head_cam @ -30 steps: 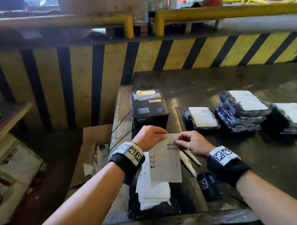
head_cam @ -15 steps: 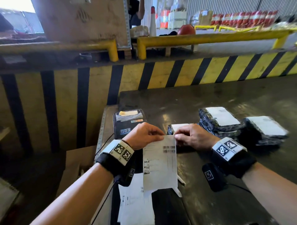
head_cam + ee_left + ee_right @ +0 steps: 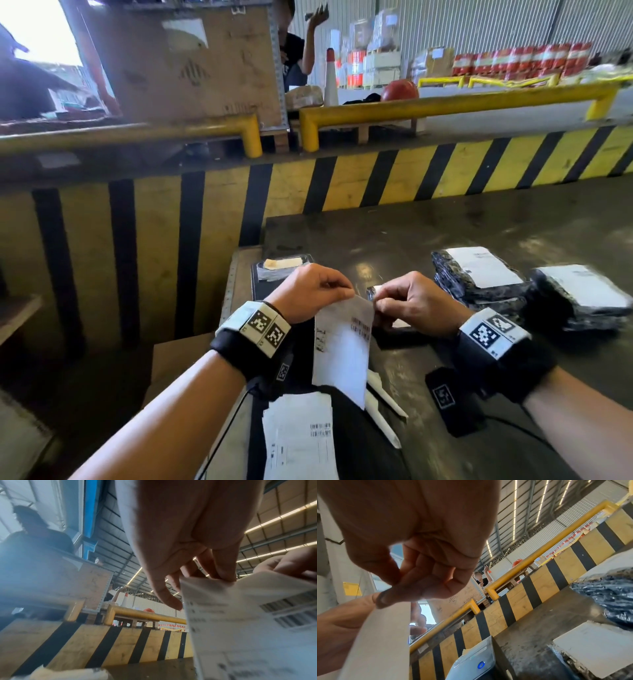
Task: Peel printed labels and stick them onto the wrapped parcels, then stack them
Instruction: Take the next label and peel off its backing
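Observation:
A white printed label (image 3: 342,346) with barcodes hangs in the air between my hands, above the table's near left part. My left hand (image 3: 310,291) pinches its top left corner and my right hand (image 3: 412,301) pinches its top right corner. The left wrist view shows the printed label (image 3: 248,622) held at its upper edge between thumb and fingers. In the right wrist view the label (image 3: 382,635) runs edge-on under my right thumb. Black wrapped parcels with white labels lie to the right: a stack (image 3: 479,277) and a single one (image 3: 582,294). Another parcel (image 3: 594,642) lies below my right hand.
The black label printer (image 3: 281,274) stands behind my left hand. Another printed sheet (image 3: 301,438) and white backing strips (image 3: 383,407) lie near the table's (image 3: 428,233) front edge. A yellow and black striped barrier (image 3: 342,178) runs behind. A person stands beyond it.
Both hands have lifted the label up off the table, and my head has tilted up, showing more of the warehouse behind the barrier.

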